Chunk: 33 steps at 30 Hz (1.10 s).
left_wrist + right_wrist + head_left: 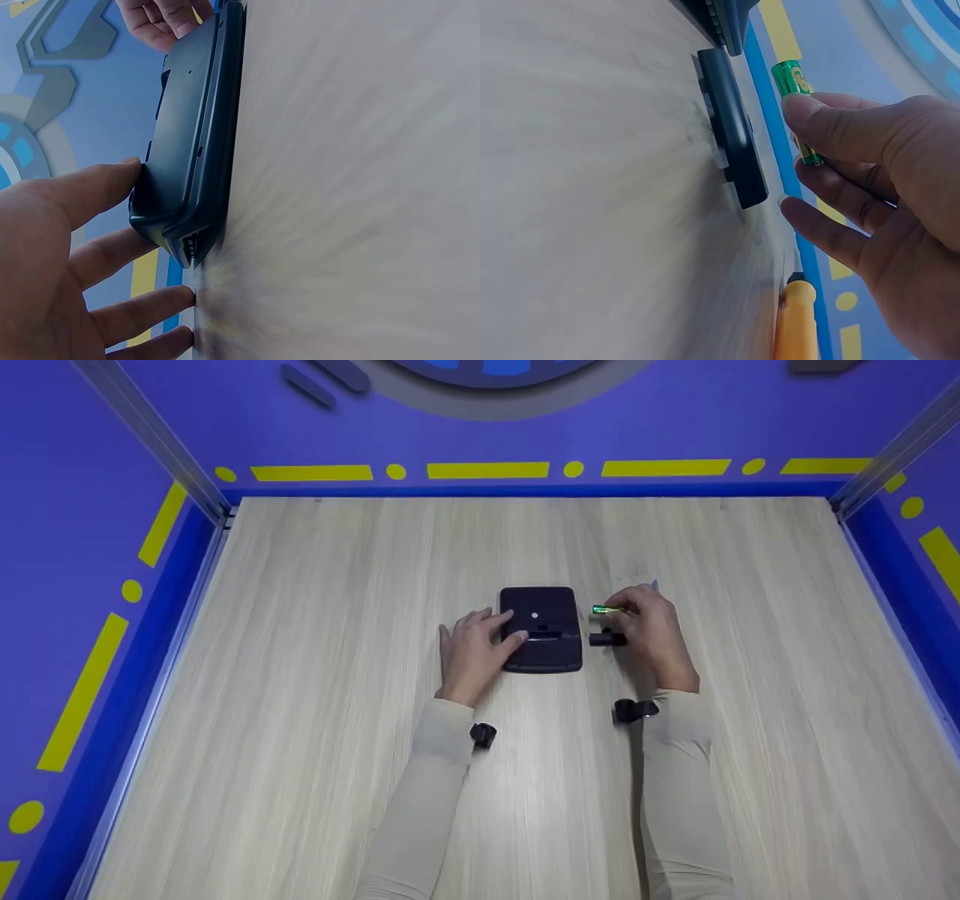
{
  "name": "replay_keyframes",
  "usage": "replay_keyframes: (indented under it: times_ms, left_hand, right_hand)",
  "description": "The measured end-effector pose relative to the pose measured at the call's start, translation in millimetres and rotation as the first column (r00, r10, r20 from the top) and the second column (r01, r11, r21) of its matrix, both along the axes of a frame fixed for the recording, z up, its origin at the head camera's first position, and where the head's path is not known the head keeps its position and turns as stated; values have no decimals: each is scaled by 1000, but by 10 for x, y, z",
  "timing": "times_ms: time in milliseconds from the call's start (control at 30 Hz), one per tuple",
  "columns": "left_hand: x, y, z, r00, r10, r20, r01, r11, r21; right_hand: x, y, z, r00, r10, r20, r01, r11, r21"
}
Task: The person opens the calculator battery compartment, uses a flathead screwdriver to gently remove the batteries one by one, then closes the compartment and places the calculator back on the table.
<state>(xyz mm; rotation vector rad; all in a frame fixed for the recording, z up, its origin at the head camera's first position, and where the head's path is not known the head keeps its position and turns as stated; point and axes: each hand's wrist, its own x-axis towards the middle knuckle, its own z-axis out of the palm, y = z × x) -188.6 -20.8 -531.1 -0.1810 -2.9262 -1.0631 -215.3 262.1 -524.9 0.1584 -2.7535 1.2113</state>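
Battery [789,77], green, being pinched between thumb and fingers of right hand [651,630], hovering near black device [555,604], between two and three o'clock. Device: lying flat, slot [544,636] facing up, being touched by outstretched thumb and finger of left hand [474,649], unclenched, resting between eight and nine o'clock. Black tabbed piece [602,639]: lying at three o'clock. Orange-handled object [799,326]: showing at six o'clock, right wrist view. Step, apparently: holding battery ready, steadying device. Next move likely calling for aligning battery ends with slot.
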Motion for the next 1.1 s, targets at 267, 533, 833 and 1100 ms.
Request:
replay_keyframes:
  times_ms: [267,533,833,1100]
  left_hand:
    - [1,1,1,1000,1,5,-1,1000,2]
    - [-5,4,5,1000,2,6,-2,1000,-7]
    - [-11,6,-3,1000,5,-2,-5,1000,-4]
    - [-5,3,-7,1000,-1,6,1,1000,-3]
  right_hand:
    - [-24,-3,-25,1000,1,19,-1,1000,-14]
    - [-44,-5,-50,1000,-2,16,2,1000,-10]
    - [-90,-13,-102,1000,11,1,-11,1000,-14]
    - [-80,-26,-116,998,13,57,-12,1000,-13]
